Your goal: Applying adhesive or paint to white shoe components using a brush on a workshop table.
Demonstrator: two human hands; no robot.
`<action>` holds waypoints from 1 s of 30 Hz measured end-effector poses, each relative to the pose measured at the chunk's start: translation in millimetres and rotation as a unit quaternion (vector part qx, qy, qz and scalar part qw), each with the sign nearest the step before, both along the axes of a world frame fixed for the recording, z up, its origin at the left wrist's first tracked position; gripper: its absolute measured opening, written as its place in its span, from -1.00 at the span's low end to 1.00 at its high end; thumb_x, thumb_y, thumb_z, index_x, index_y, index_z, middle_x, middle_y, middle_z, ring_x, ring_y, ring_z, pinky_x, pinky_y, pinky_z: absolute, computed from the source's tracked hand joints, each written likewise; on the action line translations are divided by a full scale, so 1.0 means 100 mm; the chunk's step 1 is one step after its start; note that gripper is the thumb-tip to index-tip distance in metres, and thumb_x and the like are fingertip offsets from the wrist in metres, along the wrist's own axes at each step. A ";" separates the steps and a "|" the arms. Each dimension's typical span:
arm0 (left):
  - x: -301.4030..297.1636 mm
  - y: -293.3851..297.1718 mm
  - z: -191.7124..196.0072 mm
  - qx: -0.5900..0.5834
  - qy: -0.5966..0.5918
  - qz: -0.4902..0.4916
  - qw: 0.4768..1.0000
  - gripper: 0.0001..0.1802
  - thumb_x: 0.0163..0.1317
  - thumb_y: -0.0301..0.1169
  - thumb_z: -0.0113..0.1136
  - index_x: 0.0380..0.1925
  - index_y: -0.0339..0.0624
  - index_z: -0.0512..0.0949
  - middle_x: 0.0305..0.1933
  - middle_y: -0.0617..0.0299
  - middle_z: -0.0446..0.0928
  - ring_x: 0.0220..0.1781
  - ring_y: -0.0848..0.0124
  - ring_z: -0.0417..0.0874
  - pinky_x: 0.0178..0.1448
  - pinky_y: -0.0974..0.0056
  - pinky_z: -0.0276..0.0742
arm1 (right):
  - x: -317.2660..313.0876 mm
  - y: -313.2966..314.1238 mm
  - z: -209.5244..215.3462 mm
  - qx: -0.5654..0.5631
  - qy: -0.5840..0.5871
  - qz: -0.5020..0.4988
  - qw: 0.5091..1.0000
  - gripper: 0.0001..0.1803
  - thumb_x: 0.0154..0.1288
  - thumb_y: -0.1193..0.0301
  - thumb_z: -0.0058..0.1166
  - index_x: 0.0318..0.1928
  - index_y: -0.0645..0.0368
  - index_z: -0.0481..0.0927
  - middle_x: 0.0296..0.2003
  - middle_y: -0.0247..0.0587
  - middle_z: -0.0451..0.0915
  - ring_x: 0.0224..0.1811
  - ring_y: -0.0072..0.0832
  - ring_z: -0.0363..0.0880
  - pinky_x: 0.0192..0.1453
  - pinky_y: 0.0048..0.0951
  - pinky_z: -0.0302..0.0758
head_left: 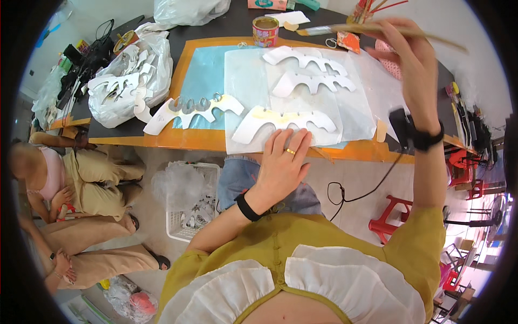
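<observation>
My right hand (407, 59) is raised over the far right of the table, its fingers closed round the wooden handle of a flat paintbrush (345, 28). The bristles point left toward an open tin (265, 33) of brownish paste. My left hand (286, 162) lies with its fingers stretched flat on the near edge of a white scalloped cut-out (251, 123), which has yellowish smears along its upper part. Farther off lie two more white cut-outs (313, 83) on translucent sheets (245, 70). To the left, another white cut-out (229, 103) carries several grey oval pieces.
A plastic bag (110, 110) of white cut pieces sits on the table's left. An orange packet (348, 41) and a pink woven object (389, 56) lie near the brush. Below the table are a white basket (178, 229) and a red stool (386, 216). People sit at the left.
</observation>
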State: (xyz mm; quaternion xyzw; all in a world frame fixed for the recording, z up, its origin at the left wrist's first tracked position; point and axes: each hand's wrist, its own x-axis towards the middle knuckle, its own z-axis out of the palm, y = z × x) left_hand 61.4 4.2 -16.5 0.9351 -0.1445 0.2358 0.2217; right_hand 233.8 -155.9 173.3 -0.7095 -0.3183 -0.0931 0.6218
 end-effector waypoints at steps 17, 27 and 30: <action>0.01 0.02 -0.05 -0.013 -0.007 0.003 1.000 -0.19 -0.07 -0.32 0.36 0.27 -0.22 0.33 0.31 0.17 0.29 0.21 0.13 0.33 0.28 0.02 0.21 | 1.24 1.15 -0.42 -0.024 0.123 0.023 0.992 -0.73 0.39 0.35 0.06 -0.11 0.35 0.52 -0.24 -0.08 0.64 -0.18 -0.38 0.71 -0.22 -0.48 0.71; -0.04 0.00 -0.07 -0.007 -0.004 0.002 1.000 -0.22 -0.06 -0.34 0.35 0.24 -0.23 0.35 0.31 0.17 0.29 0.21 0.15 0.33 0.28 0.03 0.22 | 1.35 0.86 -0.71 0.109 0.243 -0.017 0.964 -0.73 0.40 0.37 0.06 -0.05 0.33 0.49 -0.21 0.02 0.67 -0.23 -0.35 0.73 -0.18 -0.52 0.70; -0.01 0.02 -0.04 -0.003 0.003 0.007 1.000 -0.22 -0.06 -0.34 0.35 0.24 -0.22 0.35 0.30 0.18 0.29 0.21 0.15 0.33 0.28 0.04 0.22 | 1.37 0.91 -0.74 0.135 0.209 0.026 0.968 -0.77 0.38 0.42 0.08 -0.11 0.38 0.50 -0.21 0.06 0.65 -0.19 -0.27 0.73 -0.21 -0.51 0.72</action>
